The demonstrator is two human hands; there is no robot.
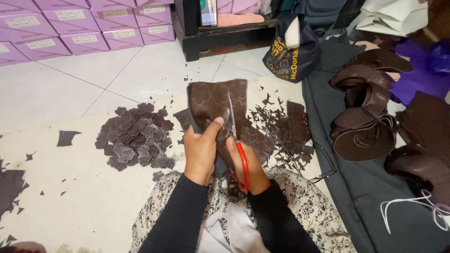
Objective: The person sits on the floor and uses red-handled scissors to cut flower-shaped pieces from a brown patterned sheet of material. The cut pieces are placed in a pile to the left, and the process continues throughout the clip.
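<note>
Your left hand grips the brown leather sheet stamped with flower outlines, held upright just above both hands. Your right hand clasps red-handled scissors, blades cutting into the sheet; a pile of cut brown leather flowers lies left on the floor.

Even, soft indoor light; faint glare on white floor tiles; centre sharp; wide-angle bending at edges.

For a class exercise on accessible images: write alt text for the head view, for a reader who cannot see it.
A left hand holds a brown patterned sheet while the right hand cuts it with red-handled scissors. A pile of cut brown flower shapes lies to the left on the pale floor covering.
</note>
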